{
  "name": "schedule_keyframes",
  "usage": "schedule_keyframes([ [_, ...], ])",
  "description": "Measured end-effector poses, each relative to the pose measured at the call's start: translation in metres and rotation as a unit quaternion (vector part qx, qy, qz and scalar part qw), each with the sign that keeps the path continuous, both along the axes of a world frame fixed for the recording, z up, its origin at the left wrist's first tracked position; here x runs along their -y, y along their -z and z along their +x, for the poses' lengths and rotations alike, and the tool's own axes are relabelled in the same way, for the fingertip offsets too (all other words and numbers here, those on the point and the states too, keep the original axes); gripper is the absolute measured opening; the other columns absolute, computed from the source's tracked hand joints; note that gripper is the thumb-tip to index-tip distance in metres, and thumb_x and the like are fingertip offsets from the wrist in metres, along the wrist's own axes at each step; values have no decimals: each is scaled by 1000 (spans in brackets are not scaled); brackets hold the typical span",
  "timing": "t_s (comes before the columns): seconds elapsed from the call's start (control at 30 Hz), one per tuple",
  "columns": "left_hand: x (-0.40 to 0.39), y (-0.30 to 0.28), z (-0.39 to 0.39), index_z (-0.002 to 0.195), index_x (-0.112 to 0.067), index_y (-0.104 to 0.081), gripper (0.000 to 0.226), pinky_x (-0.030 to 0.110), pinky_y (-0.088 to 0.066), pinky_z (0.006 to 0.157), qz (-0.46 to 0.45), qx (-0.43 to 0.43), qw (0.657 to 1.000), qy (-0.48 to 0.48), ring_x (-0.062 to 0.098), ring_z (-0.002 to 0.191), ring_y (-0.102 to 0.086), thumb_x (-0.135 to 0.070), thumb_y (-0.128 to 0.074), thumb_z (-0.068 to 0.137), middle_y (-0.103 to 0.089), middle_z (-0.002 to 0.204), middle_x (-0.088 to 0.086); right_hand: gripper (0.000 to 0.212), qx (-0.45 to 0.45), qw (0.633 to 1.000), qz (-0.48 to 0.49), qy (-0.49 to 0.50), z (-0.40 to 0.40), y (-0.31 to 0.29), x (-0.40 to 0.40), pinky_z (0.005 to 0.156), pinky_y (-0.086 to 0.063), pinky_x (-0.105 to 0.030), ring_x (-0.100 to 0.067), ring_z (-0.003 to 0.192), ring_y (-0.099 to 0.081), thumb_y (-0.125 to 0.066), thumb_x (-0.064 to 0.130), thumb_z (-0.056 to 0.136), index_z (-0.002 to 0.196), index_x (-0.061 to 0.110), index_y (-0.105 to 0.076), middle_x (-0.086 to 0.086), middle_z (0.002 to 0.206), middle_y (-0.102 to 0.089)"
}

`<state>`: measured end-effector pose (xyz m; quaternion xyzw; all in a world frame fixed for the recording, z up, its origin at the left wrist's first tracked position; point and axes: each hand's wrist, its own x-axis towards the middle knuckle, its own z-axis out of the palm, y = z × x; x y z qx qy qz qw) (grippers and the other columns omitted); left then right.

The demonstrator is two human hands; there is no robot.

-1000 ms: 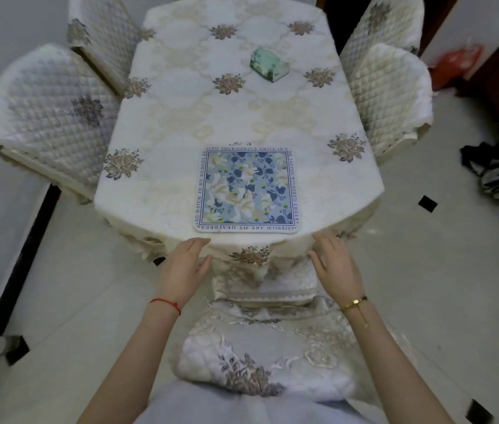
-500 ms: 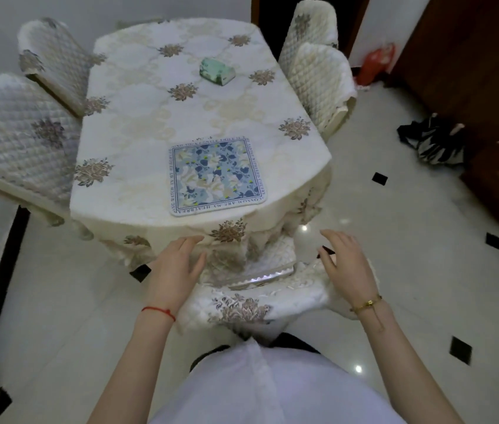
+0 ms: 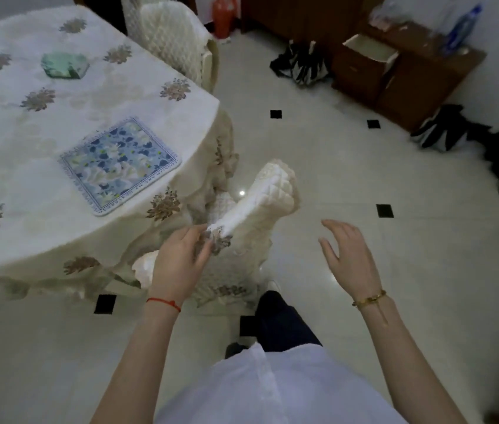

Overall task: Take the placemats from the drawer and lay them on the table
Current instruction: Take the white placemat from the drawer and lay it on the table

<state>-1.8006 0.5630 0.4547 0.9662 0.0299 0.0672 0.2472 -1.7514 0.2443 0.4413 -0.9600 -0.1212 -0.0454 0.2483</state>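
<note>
Hands (image 3: 349, 255) farther right of placemat (image 3: 120, 165)

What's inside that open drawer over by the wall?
The open drawer shows only its pale inner walls and floor from here. Its front panel hides the near part, so more placemats like the blue floral placemat on the table could be there unseen.

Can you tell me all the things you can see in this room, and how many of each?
table: one, cream flowered cloth, left
placemat: one, blue floral, table's near edge
green box: one, farther along the table
quilted chairs: two, white, one near the hands, one behind the table
open drawer: one, brown cabinet, upper right
blue bottle: one, on the cabinet
black bags: several, on the floor, right
red thing: one, top, blurred
left hand: empty, at the chair's back
right hand: open, over the floor
</note>
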Motion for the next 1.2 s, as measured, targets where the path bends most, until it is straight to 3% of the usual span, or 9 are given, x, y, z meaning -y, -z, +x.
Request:
schedule_keyframes([
  [0.1, 32, -2, 5, 114, -12, -63, 27, 28, -46, 75, -7, 6, 999, 43, 23, 91, -61, -20, -63, 88, -67, 98, 7, 34, -5, 999, 0, 46, -26, 3, 38, 103, -36, -29, -24, 117, -50, -54, 18, 95, 128, 7, -54, -8, 125, -59],
  [0.23, 75, 3, 23, 116, -13, -62, 29, 35, -49, 84, -9, 3, 996, 88, 25, 98, -61, -22, -62, 89, -67, 105, 8, 34, -17, 994, 14, 109, -48, 13, 87, 101, -32, -21, -23, 115, -52, -57, 16, 93, 126, 7, -56, -7, 123, -60],
  [0.47, 182, 5, 84, 114, -11, -64, 27, 31, -49, 74, -21, 0, 990, 143, 26, 87, -63, -20, -63, 88, -67, 97, 9, 35, -42, 982, 34, 181, -28, 20, 182, 99, -32, -21, -22, 116, -51, -57, 18, 93, 127, 10, -55, -6, 123, -60],
  [0.7, 281, 10, 160, 118, -14, -63, 29, 32, -46, 92, -39, -7, 990, 135, 23, 109, -60, -22, -61, 90, -66, 115, 5, 35, -34, 981, 18, 189, 51, 5, 288, 99, -31, -20, -22, 116, -51, -56, 19, 93, 127, 9, -55, -7, 123, -60],
  [0.97, 332, 32, 265, 120, -14, -61, 30, 33, -48, 92, -39, -47, 992, 107, 23, 110, -59, -23, -59, 92, -65, 115, 4, 35, -66, 981, 23, 182, 167, 25, 340, 99, -32, -21, -19, 119, -49, -54, 20, 95, 129, 11, -54, -4, 126, -59],
  [1.2, 356, 43, 426, 119, -15, -62, 29, 31, -47, 83, -31, -58, 994, 85, 22, 101, -60, -22, -59, 91, -65, 113, 2, 35, -81, 978, 26, 189, 322, 39, 368, 95, -32, -18, -18, 119, -49, -54, 21, 95, 129, 13, -54, -3, 124, -60],
])
